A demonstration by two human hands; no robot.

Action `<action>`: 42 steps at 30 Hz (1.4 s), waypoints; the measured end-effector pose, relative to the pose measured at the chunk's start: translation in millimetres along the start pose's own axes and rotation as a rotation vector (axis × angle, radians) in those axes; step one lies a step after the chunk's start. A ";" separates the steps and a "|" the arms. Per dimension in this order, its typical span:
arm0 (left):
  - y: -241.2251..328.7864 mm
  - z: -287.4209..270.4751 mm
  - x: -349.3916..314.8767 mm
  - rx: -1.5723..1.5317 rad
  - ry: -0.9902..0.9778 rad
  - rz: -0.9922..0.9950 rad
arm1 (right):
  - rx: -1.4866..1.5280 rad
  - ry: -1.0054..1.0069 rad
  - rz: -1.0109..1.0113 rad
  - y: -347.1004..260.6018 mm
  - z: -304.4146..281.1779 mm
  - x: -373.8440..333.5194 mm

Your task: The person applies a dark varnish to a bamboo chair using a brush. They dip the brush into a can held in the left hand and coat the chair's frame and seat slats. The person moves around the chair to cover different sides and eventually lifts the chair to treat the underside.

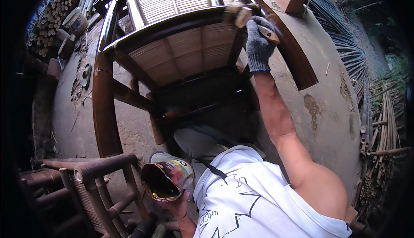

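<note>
My right hand [258, 46], in a grey knitted glove, grips the wooden handle of a wide paintbrush [244, 17]. The bristles, blurred by motion, are at the right end of the front seat rail of a dark, glossy bamboo chair [172, 25]. That chair has a pale slatted seat and thick curved side poles. Low by my lap, my bare left hand [176, 205] supports a tilted paint can [181, 173] from below, its fingers partly hidden. The can's inside looks dark, with yellowish residue on the rim.
An unvarnished-looking brown bamboo chair [105, 169] stands at the lower left. Stacked cut bamboo [49, 22] and a dirty bucket [75, 21] lie at the far left. Long bamboo poles [345, 44] line the right side. A sandal [86, 76] rests on the concrete floor [325, 121].
</note>
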State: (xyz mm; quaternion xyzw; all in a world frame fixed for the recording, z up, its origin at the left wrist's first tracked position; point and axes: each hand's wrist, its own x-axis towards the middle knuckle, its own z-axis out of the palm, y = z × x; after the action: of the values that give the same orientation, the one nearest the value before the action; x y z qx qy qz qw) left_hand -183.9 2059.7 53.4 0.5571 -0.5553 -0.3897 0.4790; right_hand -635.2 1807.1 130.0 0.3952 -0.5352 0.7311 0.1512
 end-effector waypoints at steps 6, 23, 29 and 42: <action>16.4 22.4 9.9 -0.459 -0.039 -0.142 | -0.630 0.035 -0.565 11.7 -9.9 -20.5; 1.5 75.9 62.8 0.251 -0.050 0.286 | 0.379 -1.022 0.817 -175.3 -93.5 -97.7; -8.3 98.5 62.2 0.285 -0.051 0.312 | 0.136 -1.440 0.114 -179.2 -61.5 -115.0; -14.7 103.8 67.8 0.226 -0.089 0.296 | -0.099 -1.506 -0.154 -161.9 -46.1 -145.5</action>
State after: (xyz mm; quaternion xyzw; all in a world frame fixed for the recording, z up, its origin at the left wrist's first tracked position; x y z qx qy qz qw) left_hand -275.2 1980.8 21.2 0.5016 -0.6922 -0.2744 0.4404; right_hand -456.6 1939.8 124.4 0.8167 -0.4967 0.2265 -0.1868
